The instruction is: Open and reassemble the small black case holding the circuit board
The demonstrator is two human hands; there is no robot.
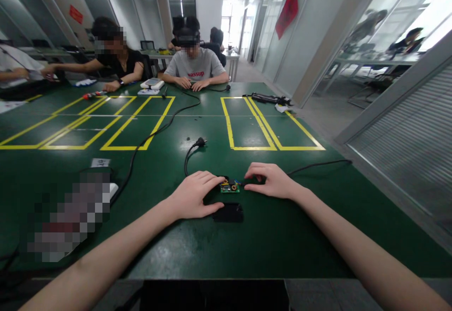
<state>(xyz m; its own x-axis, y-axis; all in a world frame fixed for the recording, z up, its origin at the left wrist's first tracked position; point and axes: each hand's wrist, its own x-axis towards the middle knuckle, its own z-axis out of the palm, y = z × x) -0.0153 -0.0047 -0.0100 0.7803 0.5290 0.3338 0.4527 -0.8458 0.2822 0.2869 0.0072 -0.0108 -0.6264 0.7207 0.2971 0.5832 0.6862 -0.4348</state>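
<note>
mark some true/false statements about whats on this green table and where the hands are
1. The circuit board lies between the left hand and right hand. True.
2. The black plug is in the right hand. False: it lies on the table, beyond the left hand.
3. The tape on the table is red. False: it is yellow.
4. The black casing is nearer the camera than the circuit board. True.

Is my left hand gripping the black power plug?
No, the black power plug lies on the green tabletop beyond your left hand, untouched.
</note>
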